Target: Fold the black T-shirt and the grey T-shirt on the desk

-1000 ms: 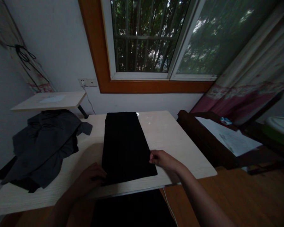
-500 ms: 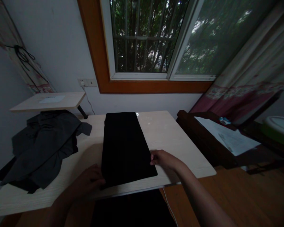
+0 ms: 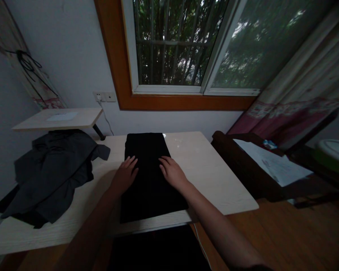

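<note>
A folded black garment (image 3: 151, 192) lies flat on the pale wooden table (image 3: 214, 177), its long sides running away from me. Which kind of garment it is, I cannot tell. On its left edge, about halfway up, rests my left hand (image 3: 124, 175), fingers spread and holding nothing. Across from it, my right hand (image 3: 173, 173) lies over the right edge with its fingers stretched out on the cloth. A crumpled heap of dark grey clothing (image 3: 53, 169) sits at the left of the table.
Above the heap stands a small raised shelf (image 3: 84, 118) with a paper on it. A dark wooden piece of furniture (image 3: 228, 158) with a plastic-like sheet (image 3: 271, 162) stands to the right. A white cable (image 3: 200, 244) hangs below the table's front edge.
Both hands have moved forward from the garment's near corners to its middle. The right fingers, earlier pinched at the edge, are now stretched out. The garment has hardly moved.
</note>
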`<state>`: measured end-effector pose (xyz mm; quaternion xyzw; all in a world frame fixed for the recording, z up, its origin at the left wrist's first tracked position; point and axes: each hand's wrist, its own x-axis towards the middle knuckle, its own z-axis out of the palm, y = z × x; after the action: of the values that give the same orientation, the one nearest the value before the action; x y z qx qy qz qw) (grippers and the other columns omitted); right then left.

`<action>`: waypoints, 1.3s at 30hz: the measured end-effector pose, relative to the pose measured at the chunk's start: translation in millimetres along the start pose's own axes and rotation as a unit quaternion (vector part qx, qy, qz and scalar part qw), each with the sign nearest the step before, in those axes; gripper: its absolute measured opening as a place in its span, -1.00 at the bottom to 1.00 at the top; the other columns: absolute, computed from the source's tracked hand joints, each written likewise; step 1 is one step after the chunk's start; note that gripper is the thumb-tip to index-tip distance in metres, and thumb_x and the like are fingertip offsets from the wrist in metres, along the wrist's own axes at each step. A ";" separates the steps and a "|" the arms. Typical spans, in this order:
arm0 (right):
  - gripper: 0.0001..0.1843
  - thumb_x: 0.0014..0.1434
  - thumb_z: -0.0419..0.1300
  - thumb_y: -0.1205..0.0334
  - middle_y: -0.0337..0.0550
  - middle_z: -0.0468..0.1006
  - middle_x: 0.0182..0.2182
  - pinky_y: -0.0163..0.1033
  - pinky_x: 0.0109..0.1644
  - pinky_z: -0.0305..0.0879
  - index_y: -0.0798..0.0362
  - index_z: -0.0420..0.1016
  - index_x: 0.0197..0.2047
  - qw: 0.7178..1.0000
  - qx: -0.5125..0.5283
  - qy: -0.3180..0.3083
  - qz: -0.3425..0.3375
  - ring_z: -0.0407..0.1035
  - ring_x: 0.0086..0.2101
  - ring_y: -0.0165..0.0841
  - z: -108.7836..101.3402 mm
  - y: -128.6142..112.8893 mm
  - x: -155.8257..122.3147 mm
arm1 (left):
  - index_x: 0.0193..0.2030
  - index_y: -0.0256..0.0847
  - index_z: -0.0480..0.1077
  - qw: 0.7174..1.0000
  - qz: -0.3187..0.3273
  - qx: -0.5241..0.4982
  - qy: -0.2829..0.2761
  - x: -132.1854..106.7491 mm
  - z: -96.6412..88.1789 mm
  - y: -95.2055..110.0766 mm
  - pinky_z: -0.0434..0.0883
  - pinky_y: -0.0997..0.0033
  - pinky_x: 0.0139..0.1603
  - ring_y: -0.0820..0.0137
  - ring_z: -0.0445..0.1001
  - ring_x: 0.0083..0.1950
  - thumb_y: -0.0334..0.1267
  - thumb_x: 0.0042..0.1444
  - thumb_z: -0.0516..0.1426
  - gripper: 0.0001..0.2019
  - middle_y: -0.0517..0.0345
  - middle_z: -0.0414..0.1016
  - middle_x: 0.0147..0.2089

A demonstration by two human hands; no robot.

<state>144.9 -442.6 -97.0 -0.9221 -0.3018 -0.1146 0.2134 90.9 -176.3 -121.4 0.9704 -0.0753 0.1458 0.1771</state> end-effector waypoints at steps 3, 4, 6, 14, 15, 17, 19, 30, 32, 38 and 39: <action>-0.48 0.44 0.04 0.11 0.10 0.27 0.37 0.04 0.42 0.09 0.12 0.32 0.36 1.000 -0.018 0.000 -0.015 0.11 0.36 -0.10 28.8 -1.6 11.5 | 0.42 -0.30 0.22 0.996 -0.045 0.079 0.013 19.4 21.4 5.5 0.12 -0.14 0.45 0.05 0.04 0.53 -0.16 0.37 -0.06 -0.47 -0.12 0.16 0.49; -0.47 0.43 0.05 0.09 0.10 0.24 0.39 0.08 0.43 0.06 0.12 0.31 0.38 1.000 -0.025 -0.004 -0.014 0.08 0.38 -0.08 36.8 0.1 13.0 | 0.42 -0.32 0.21 0.993 -0.061 0.097 0.014 22.6 26.5 6.9 0.10 -0.16 0.46 0.05 0.04 0.53 -0.16 0.38 -0.07 -0.46 -0.14 0.15 0.49; -0.45 0.43 0.05 0.05 0.09 0.22 0.40 0.11 0.45 0.02 0.13 0.32 0.37 0.999 -0.035 -0.011 -0.006 0.06 0.39 -0.07 48.4 5.6 13.3 | 0.43 -0.35 0.20 0.989 -0.091 0.119 0.012 24.8 33.1 8.0 0.06 -0.20 0.46 0.06 0.03 0.53 -0.13 0.38 -0.09 -0.45 -0.18 0.12 0.50; -0.48 0.43 0.03 0.09 0.08 0.23 0.39 0.12 0.44 0.04 0.13 0.36 0.35 0.998 -0.050 0.008 0.027 0.09 0.38 -0.09 48.4 31.2 -0.4 | 0.43 -0.32 0.20 0.984 -0.125 0.130 -0.004 5.7 30.2 -4.6 -0.01 -0.32 0.45 -0.02 0.02 0.53 -0.07 0.40 -0.13 -0.42 -0.15 0.08 0.51; -0.49 0.43 0.02 0.13 0.08 0.24 0.39 0.12 0.44 0.04 0.12 0.36 0.35 0.998 -0.052 0.010 0.031 0.10 0.38 -0.09 46.6 35.2 -2.9 | 0.43 -0.30 0.20 0.984 -0.120 0.130 0.000 2.6 29.2 -8.0 0.00 -0.31 0.45 -0.02 0.04 0.53 -0.08 0.40 -0.13 -0.44 -0.14 0.08 0.52; -0.51 0.41 0.03 0.22 0.07 0.26 0.38 0.11 0.44 0.06 0.11 0.37 0.34 0.998 -0.052 0.014 0.039 0.12 0.37 -0.10 43.0 45.0 -8.5 | 0.42 -0.25 0.23 0.986 -0.108 0.129 0.010 -3.7 27.5 -16.7 0.04 -0.26 0.45 -0.01 0.07 0.52 -0.12 0.40 -0.12 -0.47 -0.13 0.10 0.52; -0.51 0.38 0.03 0.32 0.03 0.28 0.37 0.07 0.44 0.07 0.08 0.39 0.34 0.998 -0.047 0.019 0.043 0.14 0.36 -0.13 38.7 56.8 -15.0 | 0.39 -0.20 0.28 0.988 -0.096 0.119 0.015 -10.1 25.3 -28.3 0.07 -0.21 0.45 0.00 0.10 0.51 -0.16 0.40 -0.11 -0.50 -0.14 0.15 0.49; -0.52 0.42 0.05 0.20 -0.06 0.35 0.33 0.09 0.38 0.21 -0.11 0.37 0.36 0.999 0.045 0.006 -0.021 0.21 0.31 -0.13 1.7 106.4 -50.2 | 0.43 0.07 0.21 0.996 0.071 0.014 -0.048 -48.3 -2.6 -86.9 0.15 -0.12 0.46 0.10 -0.04 0.55 -0.28 0.35 0.00 -0.48 0.07 0.03 0.54; -0.49 0.38 0.15 0.15 -0.06 0.31 0.36 0.13 0.39 0.17 -0.12 0.35 0.37 0.996 0.059 -0.021 -0.058 0.12 0.36 -0.10 -1.5 108.8 -51.8 | 0.45 0.12 0.17 0.992 0.108 0.009 -0.072 -50.4 -10.6 -85.3 0.11 -0.19 0.47 0.05 -0.18 0.58 -0.29 0.30 0.07 -0.42 0.12 -0.08 0.58; -0.46 0.28 0.30 0.13 -0.03 0.18 0.42 0.13 0.38 0.12 -0.18 0.41 0.32 0.985 0.098 -0.066 -0.122 0.09 0.36 -0.08 -2.6 108.3 -46.7 | 0.42 0.09 0.23 0.988 0.130 0.013 -0.085 -49.4 -22.1 -70.9 0.08 -0.23 0.48 0.00 -0.27 0.59 -0.34 0.16 0.20 -0.33 0.09 -0.13 0.58; -0.45 0.26 0.32 0.13 -0.02 0.17 0.43 0.11 0.38 0.12 -0.18 0.43 0.31 0.983 0.105 -0.074 -0.128 0.10 0.36 -0.08 -3.3 106.9 -46.0 | 0.40 0.09 0.26 0.988 0.132 0.012 -0.083 -49.1 -21.3 -69.1 0.08 -0.22 0.48 0.01 -0.24 0.59 -0.38 0.15 0.19 -0.34 0.09 -0.07 0.57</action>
<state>172.9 -545.1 -144.4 -0.8544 -0.4423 -0.0403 0.2697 52.7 -99.8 -139.8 0.9627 -0.2157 0.0883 0.1375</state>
